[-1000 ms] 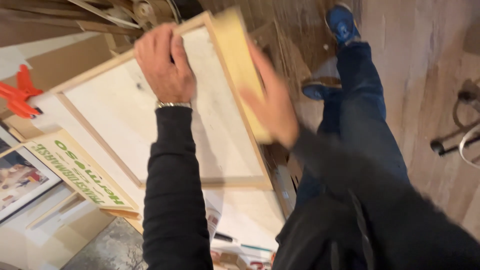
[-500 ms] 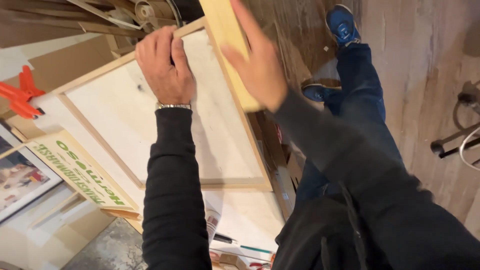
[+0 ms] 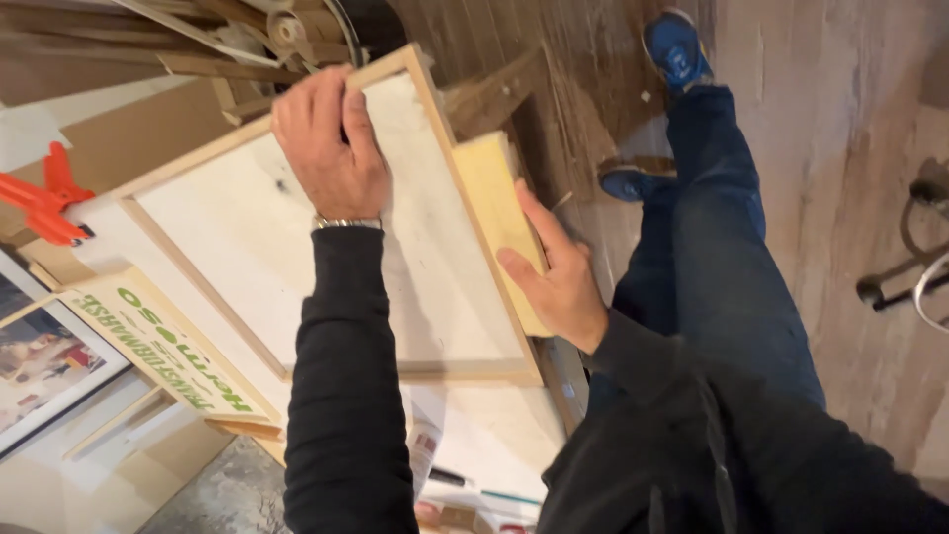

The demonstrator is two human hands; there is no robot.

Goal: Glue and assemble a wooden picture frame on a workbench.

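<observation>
- Your left hand (image 3: 331,148) lies flat on the white panel of the wooden-framed board (image 3: 326,237), fingers together and pressed down near its upper rail. It is not gripping anything, so it looks like a hold-down that keeps the frame from sliding on the bench.
- Your right hand (image 3: 554,277) is wrapped over the yellowish block (image 3: 499,222), with the fingers spread along its outer face and the thumb toward the frame. The hand is clamped on the block and bears it against the frame's right rail, as a sanding block would be held to work an edge.
- The block sits touching the outside of that right rail, roughly at its middle, with its long side running parallel to the rail.
- The frame lies tilted across the bench, its lower right corner reaching the bench edge. That puts the rail you are working on at the side nearest your body.
- An orange clamp (image 3: 44,203) rests at the far left, well apart from both hands and not fastened to the frame.
- A printed cardboard sheet (image 3: 163,341) with green lettering lies just under the frame's lower left side.
- Wooden slats and offcuts (image 3: 227,40) are piled beyond the top rail.
- Your legs in blue jeans (image 3: 722,257) stand beside the bench on the plank floor (image 3: 840,119).
</observation>
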